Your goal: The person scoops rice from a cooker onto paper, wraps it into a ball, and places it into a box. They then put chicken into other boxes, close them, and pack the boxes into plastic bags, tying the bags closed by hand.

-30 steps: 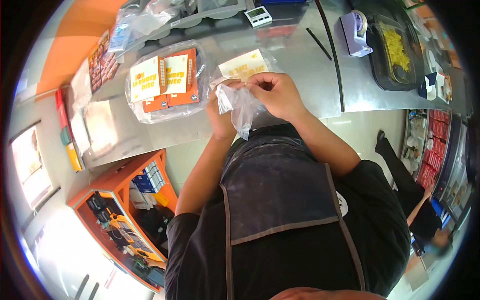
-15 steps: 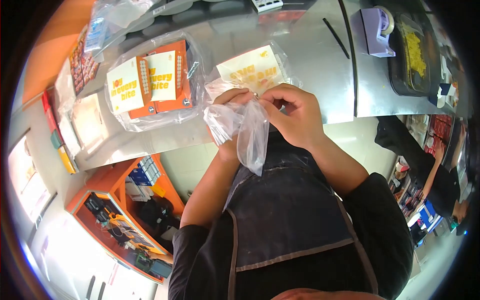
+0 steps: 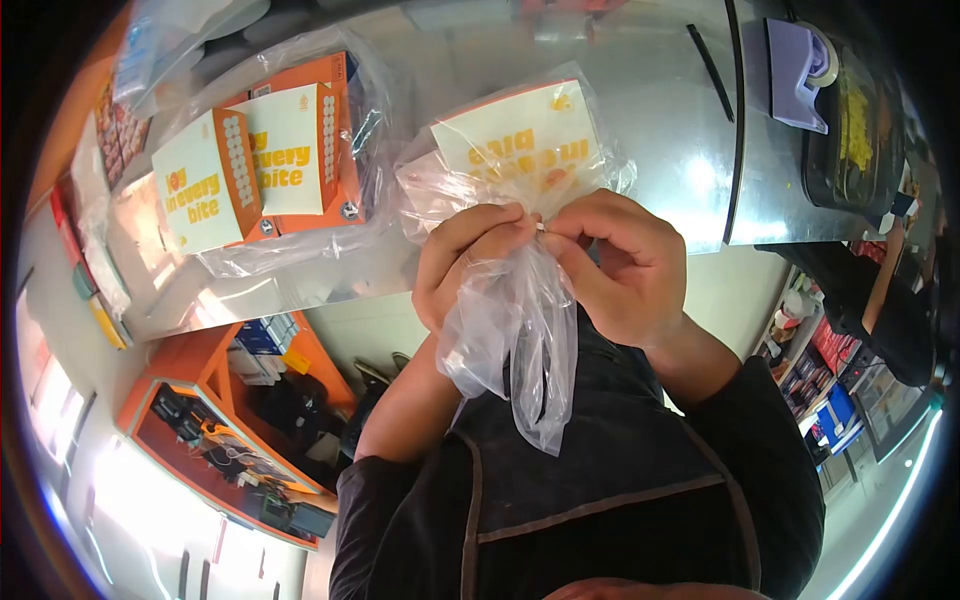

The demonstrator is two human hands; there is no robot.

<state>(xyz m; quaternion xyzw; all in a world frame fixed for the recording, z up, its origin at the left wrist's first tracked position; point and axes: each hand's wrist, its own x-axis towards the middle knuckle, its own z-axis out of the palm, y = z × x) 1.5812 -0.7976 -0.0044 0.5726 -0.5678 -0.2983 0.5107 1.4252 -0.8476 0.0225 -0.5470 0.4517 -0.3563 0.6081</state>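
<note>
A clear plastic bag point(image 3: 545, 370) is gathered at its neck between my hands, its loose end hanging down over the apron. My left hand point(image 3: 470, 255) pinches the gathered neck from the left. From the right, my right hand point(image 3: 625, 262) pinches at the same spot, where a small light-coloured tie shows between the fingertips. Beyond the hands, the bag's filled part lies on the steel counter point(image 3: 665, 130) around a white box with yellow lettering point(image 3: 520, 135). To the left, another clear bag holds an orange box and two white-and-orange boxes point(image 3: 205, 185).
A purple tape dispenser point(image 3: 795, 75) and a black tray with yellow contents point(image 3: 855, 130) stand at the right. A black stick point(image 3: 710, 72) lies on the counter. Below left is an orange cabinet point(image 3: 180, 385). Another person's dark-clothed arm point(image 3: 860, 300) shows at the far right.
My view has shifted, and both hands with the bag's neck appear lower and slightly further right. The loose end hangs lower in view. Both hands keep their pinch.
</note>
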